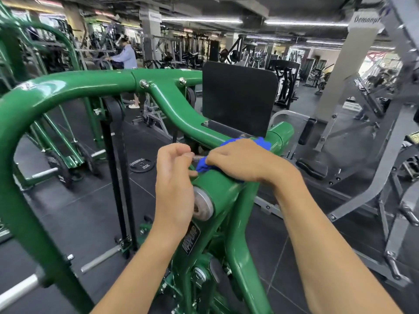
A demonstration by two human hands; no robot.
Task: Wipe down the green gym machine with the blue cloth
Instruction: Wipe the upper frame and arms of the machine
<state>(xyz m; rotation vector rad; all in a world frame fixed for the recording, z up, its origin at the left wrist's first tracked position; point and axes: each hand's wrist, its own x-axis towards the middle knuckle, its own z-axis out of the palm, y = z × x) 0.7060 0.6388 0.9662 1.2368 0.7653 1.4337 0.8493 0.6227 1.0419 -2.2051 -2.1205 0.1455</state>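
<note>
The green gym machine [68, 87] fills the view, its thick tube curving from the left to a pivot hub below my hands. My right hand [240, 157] lies over the blue cloth [260, 142] and holds it against the green tube just above the hub; cloth shows at my fingertips and past my knuckles. My left hand [174, 177] is curled beside the hub's metal end cap [201, 206], its thumb and fingers pinching the end of a small metal spring pin [199, 157] right next to the cloth.
A black back pad [238, 96] stands behind my hands. Grey machines [371, 141] crowd the right side. A weight plate [141, 165] lies on the dark floor to the left. A person [125, 56] stands at equipment far back left.
</note>
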